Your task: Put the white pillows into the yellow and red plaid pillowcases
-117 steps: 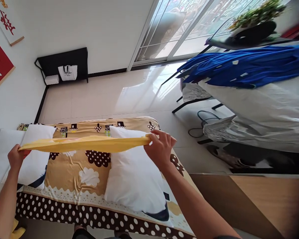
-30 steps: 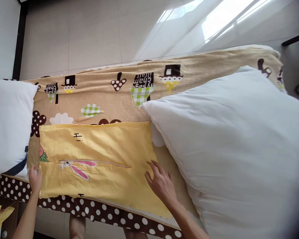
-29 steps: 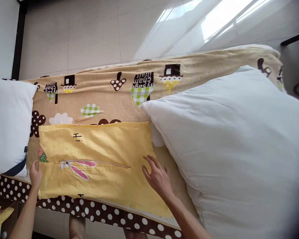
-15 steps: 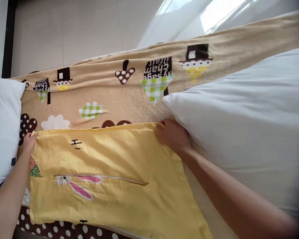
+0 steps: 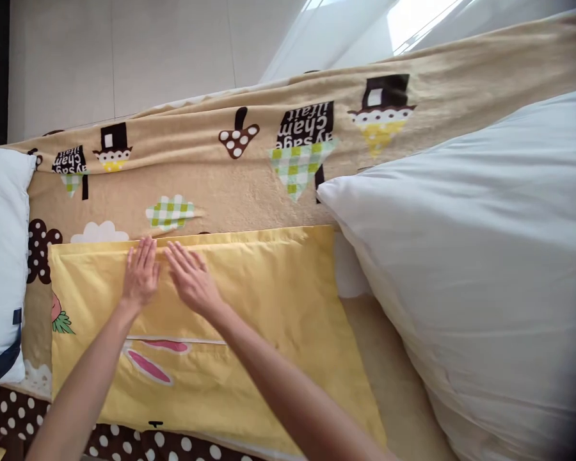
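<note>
A yellow pillowcase (image 5: 278,307) with pink rabbit ears and a carrot print lies spread on a patterned tan blanket (image 5: 230,192). My left hand (image 5: 143,272) rests flat near its far edge, fingers stretched out. Close beside it, my right hand (image 5: 192,275) also lies flat on the cloth with fingers extended. Neither hand grips anything. A slit with a pale edge runs across the pillowcase's middle, partly hidden by my right forearm. My left forearm hides part of the rabbit print.
A large white pillow (image 5: 484,256) lies at the right, its corner near the pillowcase. Another white pillow (image 5: 2,256) is at the left edge. Pale floor tiles (image 5: 173,57) show beyond the blanket. Brown polka-dot fabric (image 5: 120,442) lies along the near side.
Both hands have let go of the pillowcase's far corners and moved inward to its far edge, now flat and side by side. The far edge lies straighter, reaching further right.
</note>
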`<state>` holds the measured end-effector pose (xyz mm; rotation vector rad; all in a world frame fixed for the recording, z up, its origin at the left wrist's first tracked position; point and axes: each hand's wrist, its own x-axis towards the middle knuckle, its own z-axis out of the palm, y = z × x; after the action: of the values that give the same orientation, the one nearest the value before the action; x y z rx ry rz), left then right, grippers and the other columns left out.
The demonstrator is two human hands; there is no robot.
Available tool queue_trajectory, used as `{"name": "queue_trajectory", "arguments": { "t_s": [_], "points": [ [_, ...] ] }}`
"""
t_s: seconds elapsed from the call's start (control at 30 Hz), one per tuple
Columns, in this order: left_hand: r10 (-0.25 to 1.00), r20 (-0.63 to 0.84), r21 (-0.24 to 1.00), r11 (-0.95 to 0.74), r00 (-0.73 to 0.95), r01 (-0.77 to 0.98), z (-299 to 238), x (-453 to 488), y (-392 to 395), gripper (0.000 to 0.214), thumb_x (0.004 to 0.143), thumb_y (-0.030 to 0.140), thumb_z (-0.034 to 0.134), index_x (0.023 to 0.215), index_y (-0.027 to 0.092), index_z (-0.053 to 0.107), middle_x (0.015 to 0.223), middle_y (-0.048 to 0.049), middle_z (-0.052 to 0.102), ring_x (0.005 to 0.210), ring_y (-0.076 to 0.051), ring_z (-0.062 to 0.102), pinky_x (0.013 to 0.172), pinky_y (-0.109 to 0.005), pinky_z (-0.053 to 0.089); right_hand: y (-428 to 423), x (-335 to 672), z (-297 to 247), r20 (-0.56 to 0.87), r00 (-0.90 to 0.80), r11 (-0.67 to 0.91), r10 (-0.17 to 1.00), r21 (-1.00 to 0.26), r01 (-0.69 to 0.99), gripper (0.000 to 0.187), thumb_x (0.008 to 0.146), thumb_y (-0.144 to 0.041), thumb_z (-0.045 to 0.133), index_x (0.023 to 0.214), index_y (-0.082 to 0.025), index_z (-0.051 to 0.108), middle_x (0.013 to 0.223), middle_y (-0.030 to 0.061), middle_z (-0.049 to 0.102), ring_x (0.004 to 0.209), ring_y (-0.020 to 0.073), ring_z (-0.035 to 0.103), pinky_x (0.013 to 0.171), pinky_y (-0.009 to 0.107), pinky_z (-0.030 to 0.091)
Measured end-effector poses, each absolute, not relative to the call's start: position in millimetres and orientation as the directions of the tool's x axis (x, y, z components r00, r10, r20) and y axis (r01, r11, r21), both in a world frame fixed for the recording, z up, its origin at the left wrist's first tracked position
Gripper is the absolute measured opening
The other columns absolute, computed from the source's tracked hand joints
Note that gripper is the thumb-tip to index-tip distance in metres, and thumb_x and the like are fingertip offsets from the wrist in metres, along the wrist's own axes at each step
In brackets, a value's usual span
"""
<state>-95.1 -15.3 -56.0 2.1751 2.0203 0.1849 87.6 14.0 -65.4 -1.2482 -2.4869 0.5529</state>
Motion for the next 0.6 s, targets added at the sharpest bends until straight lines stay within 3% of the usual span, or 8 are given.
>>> {"name": "queue_trajectory", "arguments": {
  "t_s": [0.1, 0.2, 0.33, 0.43, 0.53, 0.6],
  "points": [
    [0.988, -0.109, 0.170, -0.088, 0.107, 0.982, -71.2, -95.2, -17.1, 0.058, 0.099, 0.036, 0.030, 0.154, 0.018, 0.025, 0.159, -0.0099, 0.031, 0.148, -0.021, 0.024, 0.122, -0.042, 0.014, 18.5, 71.0, -77.4, 0.054, -0.649, 0.584, 0.759, -0.498, 0.641, 0.050, 0.101, -0.026, 0.030, 0.151, -0.017, 0.034, 0.156, 0.0059, 0.036, 0.146, 0.0176, 0.027, 0.119, 0.038, 0.020],
    [0.984, -0.165, 0.104, -0.044, 0.061, 0.994, -68.4, -157.4, -25.6, 0.058, 0.097, 0.045, 0.035, 0.152, 0.026, 0.032, 0.160, -0.0066, 0.029, 0.148, -0.024, 0.025, 0.122, -0.049, 0.009, 37.7, 136.3, -95.7, 0.060, -0.674, 0.623, 0.736, -0.451, 0.639, 0.050, 0.102, -0.034, 0.033, 0.149, -0.017, 0.037, 0.155, 0.0071, 0.037, 0.146, 0.0190, 0.029, 0.120, 0.039, 0.018],
    [0.955, -0.033, 0.021, 0.296, -0.295, 0.955, -50.2, -254.3, -49.7, 0.062, 0.097, 0.046, 0.031, 0.152, 0.018, 0.029, 0.160, -0.0130, 0.025, 0.149, -0.028, 0.021, 0.121, -0.052, 0.012, 45.4, 271.1, -111.5, -0.010, -0.348, 0.325, 0.938, -0.328, 0.887, 0.054, 0.102, -0.038, 0.029, 0.149, -0.015, 0.037, 0.153, 0.0136, 0.040, 0.144, 0.0241, 0.032, 0.118, 0.045, 0.020],
    [0.911, 0.007, 0.047, 0.412, -0.413, 0.910, -39.4, -268.7, -57.1, 0.064, 0.098, 0.046, 0.029, 0.153, 0.014, 0.026, 0.159, -0.0169, 0.026, 0.148, -0.030, 0.023, 0.120, -0.055, 0.011, 33.0, 309.6, -112.3, -0.038, -0.140, 0.124, 0.989, -0.278, 0.953, 0.059, 0.101, -0.041, 0.028, 0.149, -0.009, 0.037, 0.153, 0.0208, 0.036, 0.143, 0.0304, 0.033, 0.116, 0.050, 0.022],
    [0.947, 0.041, 0.126, 0.312, -0.319, 0.942, -40.5, -209.2, -46.1, 0.064, 0.098, 0.043, 0.031, 0.155, 0.016, 0.020, 0.158, -0.0168, 0.029, 0.148, -0.028, 0.024, 0.121, -0.055, 0.009, 15.7, 247.6, -101.3, 0.062, -0.091, 0.105, 0.994, -0.313, 0.944, 0.057, 0.101, -0.037, 0.029, 0.150, -0.009, 0.034, 0.153, 0.0223, 0.036, 0.144, 0.0314, 0.031, 0.116, 0.056, 0.020],
    [0.991, 0.033, 0.196, 0.123, -0.132, 0.973, -49.2, -147.3, -32.7, 0.063, 0.098, 0.037, 0.030, 0.156, 0.017, 0.014, 0.158, -0.0144, 0.031, 0.148, -0.023, 0.024, 0.122, -0.049, 0.012, 7.6, 172.1, -90.2, 0.102, -0.275, 0.293, 0.956, -0.397, 0.870, 0.054, 0.101, -0.031, 0.029, 0.153, -0.015, 0.030, 0.152, 0.0158, 0.040, 0.146, 0.0253, 0.029, 0.118, 0.051, 0.019]
  ]
}}
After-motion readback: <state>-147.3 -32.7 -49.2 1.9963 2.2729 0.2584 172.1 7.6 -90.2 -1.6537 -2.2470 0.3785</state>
